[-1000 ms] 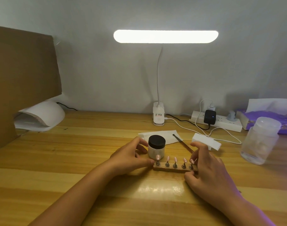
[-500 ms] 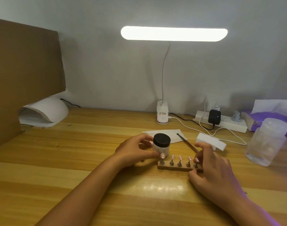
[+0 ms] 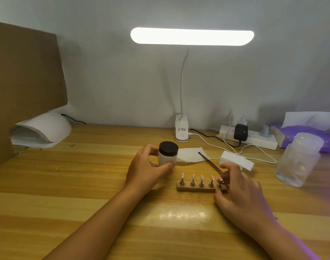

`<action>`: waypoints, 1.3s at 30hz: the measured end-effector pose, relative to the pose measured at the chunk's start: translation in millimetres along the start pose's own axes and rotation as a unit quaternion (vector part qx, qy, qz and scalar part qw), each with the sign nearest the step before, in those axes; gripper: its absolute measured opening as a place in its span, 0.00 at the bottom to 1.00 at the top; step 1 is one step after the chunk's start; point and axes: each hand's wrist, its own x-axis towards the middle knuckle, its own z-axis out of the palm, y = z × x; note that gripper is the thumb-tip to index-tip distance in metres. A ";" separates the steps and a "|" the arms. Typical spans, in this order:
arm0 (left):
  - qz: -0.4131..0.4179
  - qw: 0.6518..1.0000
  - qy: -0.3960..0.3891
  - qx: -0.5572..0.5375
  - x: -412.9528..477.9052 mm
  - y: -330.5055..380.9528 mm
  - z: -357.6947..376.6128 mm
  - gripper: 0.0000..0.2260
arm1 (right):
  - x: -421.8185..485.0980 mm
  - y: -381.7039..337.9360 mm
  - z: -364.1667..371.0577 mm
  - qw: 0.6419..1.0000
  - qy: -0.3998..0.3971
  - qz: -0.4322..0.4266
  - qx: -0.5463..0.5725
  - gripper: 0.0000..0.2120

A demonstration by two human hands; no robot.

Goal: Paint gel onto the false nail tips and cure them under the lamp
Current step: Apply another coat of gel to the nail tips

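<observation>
Gripping frosted-white, black-lidded jar (image 3: 168, 158) inside curled left hand (image 3: 145, 167), seemingly to uncap; pinching end of brown wooden nail-tip strip (image 3: 198, 188) between right hand (image 3: 239, 192) fingertips, steadying it.

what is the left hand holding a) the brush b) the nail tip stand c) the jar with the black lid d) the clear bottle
c: the left hand curls its fingers round the jar, while the right hand grips the end of the nail tip stand.

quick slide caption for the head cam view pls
Left hand grips a black-lidded jar while the right hand holds the end of a wooden stand carrying five pink nail tips.
</observation>
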 end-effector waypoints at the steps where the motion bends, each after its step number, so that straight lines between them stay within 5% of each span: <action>1: 0.003 1.000 0.026 -0.004 -0.6 1.7 -0.2 0.22 | 0.3 1.2 -0.4 1.000 0.000 0.001 -0.001 0.27; 6: 0.085 0.988 0.125 0.034 -13.3 10.3 -0.2 0.24 | -1.3 0.3 -1.5 1.000 0.023 -0.007 0.012 0.26; 11: 0.336 0.931 0.106 0.096 -40.6 31.4 21.0 0.25 | -10.6 -16.6 -12.9 0.981 0.141 -0.101 0.087 0.29; 15: 0.430 0.895 0.059 0.102 -52.8 44.8 31.3 0.24 | -14.8 -32.7 -17.2 0.974 0.177 -0.124 0.064 0.24; 24: 0.399 0.912 0.003 0.091 -61.0 53.1 30.9 0.24 | -10.9 -26.8 -21.7 0.974 0.196 -0.080 0.086 0.13; 39: 0.419 0.903 -0.010 0.098 -59.1 50.4 27.6 0.25 | -11.5 -19.8 -29.8 0.973 0.161 -0.152 0.062 0.18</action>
